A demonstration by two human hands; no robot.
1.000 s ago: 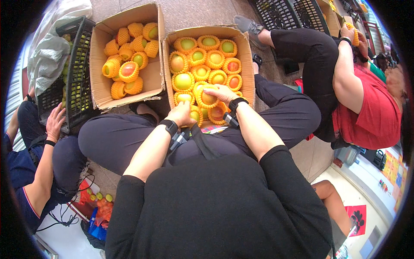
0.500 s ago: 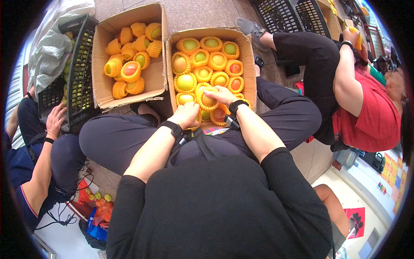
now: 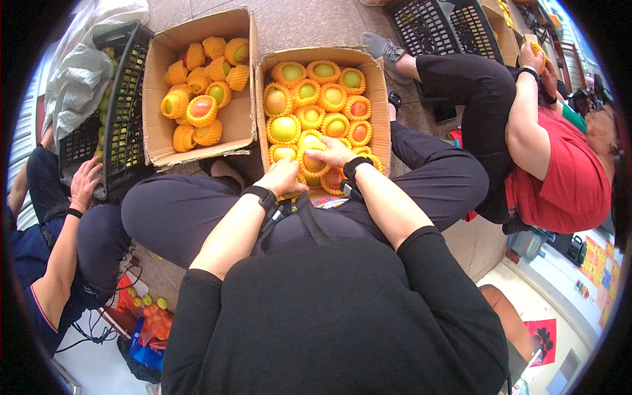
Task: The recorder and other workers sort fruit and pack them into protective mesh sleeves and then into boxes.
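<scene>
A cardboard box (image 3: 385, 79) stands before my crossed legs, packed with round green-to-reddish fruits, each in a yellow foam net. My right hand (image 3: 334, 154) has its thumb and fingers on a netted fruit (image 3: 313, 164) at the near part of the box, above the other fruits. Close to its left, my left hand (image 3: 284, 176) is closed, its knuckles up, by the box's near edge; what its fingers hold is hidden. More netted fruits (image 3: 284, 129) sit in rows with their bare tops facing up.
Left of it stands another cardboard box (image 3: 155, 99) with loosely piled netted fruits (image 3: 202, 110). Beyond is a black crate (image 3: 128, 99) of green fruits, with a co-worker's hand (image 3: 84, 183) at it. A person in red (image 3: 573, 164) sits at right, near black crates (image 3: 424, 29).
Both my hands have shifted slightly toward me and down, and the netted fruit under my right hand sits a little lower. The co-worker's hand at the left has stayed put.
</scene>
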